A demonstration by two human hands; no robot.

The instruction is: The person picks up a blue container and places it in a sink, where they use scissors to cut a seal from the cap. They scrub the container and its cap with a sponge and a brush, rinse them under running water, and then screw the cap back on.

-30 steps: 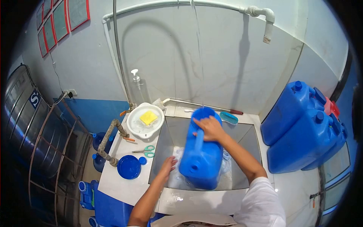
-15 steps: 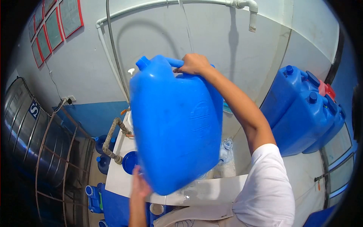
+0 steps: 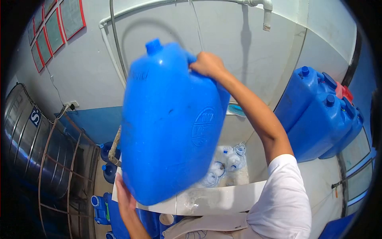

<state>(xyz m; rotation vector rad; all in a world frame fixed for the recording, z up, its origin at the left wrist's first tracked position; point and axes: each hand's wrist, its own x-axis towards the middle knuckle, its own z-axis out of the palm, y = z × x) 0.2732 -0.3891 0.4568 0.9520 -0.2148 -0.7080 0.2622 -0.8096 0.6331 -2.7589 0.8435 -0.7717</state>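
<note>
A large blue jerrycan (image 3: 167, 127) with a capped neck is held up, tilted, over the white sink ledge. My right hand (image 3: 207, 64) is closed round its top handle. At its lower left corner, my left hand (image 3: 125, 193) supports the jerrycan, palm against the side and fingers partly hidden behind it. Raised lettering and dark scuffs show on the facing side. Behind it, the basin holds clear plastic pieces (image 3: 234, 159) and wet white suds.
Several blue jerrycans (image 3: 314, 115) stand at the right. A steel tank (image 3: 36, 147) and rusty metal frame (image 3: 69, 175) are at left. Blue water bottles (image 3: 109, 173) sit on the floor. A white pipe (image 3: 267, 20) runs along the wall. A teal item (image 3: 236, 110) lies behind the basin.
The jerrycan has swung left and turned, showing its raised lettering more clearly. My left hand has moved left with its lower corner. More of the basin has come into view.
</note>
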